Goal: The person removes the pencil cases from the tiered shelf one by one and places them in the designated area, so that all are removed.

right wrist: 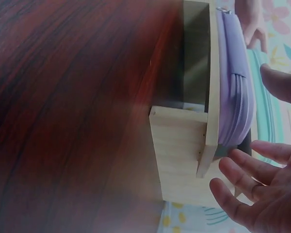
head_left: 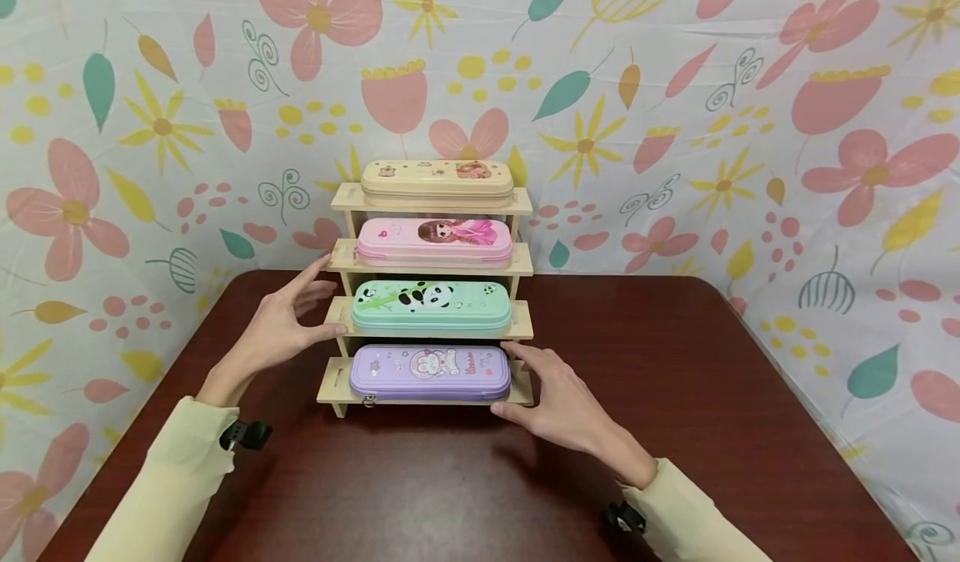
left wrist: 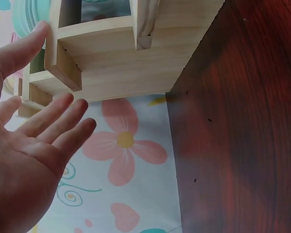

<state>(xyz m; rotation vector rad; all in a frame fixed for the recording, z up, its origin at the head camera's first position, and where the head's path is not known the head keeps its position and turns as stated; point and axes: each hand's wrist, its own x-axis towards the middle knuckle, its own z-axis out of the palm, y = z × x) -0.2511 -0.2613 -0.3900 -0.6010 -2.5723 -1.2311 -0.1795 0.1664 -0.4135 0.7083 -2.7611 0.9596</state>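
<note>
A four-tier wooden rack (head_left: 339, 368) bears one pencil case per shelf. From the top they are a cream case (head_left: 420, 180), a pink case (head_left: 390, 241) with a girl, a mint case (head_left: 390, 299) with pandas and a purple case (head_left: 390, 370) with a bunny. My left hand (head_left: 276, 326) is at the rack's left side, fingers spread, its thumb tip right at the left end of the mint case's shelf. At the lower right my right hand (head_left: 562, 401) holds nothing; its thumb and fingers are spread apart around the purple case's right end.
The rack stands on a dark red-brown wooden table (head_left: 637, 337), towards its back. Behind it hangs a white cloth (head_left: 675, 45) printed with flowers and leaves. Black straps (head_left: 246, 434) circle both wrists below pale yellow sleeves (head_left: 168, 470).
</note>
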